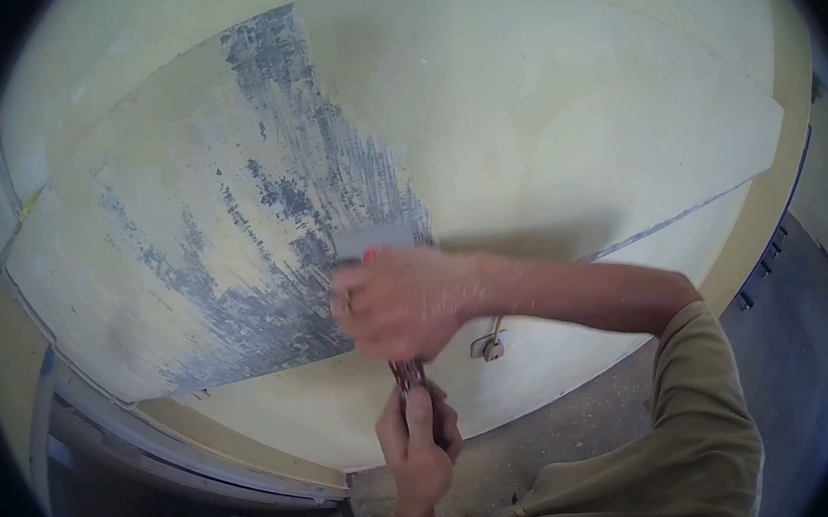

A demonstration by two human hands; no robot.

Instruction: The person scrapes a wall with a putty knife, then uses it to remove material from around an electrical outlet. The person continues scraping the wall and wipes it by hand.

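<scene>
A scraper (379, 236) has its flat grey blade against a pale panel (538, 115) whose coating is partly stripped. My right hand (403, 302) is closed around the scraper just behind the blade and hides most of its upper part. Below it, my left hand (419, 441) grips the lower end of the handle, thumb laid along the top. Between the hands a short dark, patterned length of the handle shows. Left of the blade spreads a scraped patch (285, 200) of streaky grey-blue under the cream paint.
Low on the wall, right of my hands, a small metal fitting (489, 343) sticks out. Grey floor (579, 420) with light specks of debris lies below. A ledge or frame (207, 455) runs along the lower left. My sleeve (700, 373) fills the lower right.
</scene>
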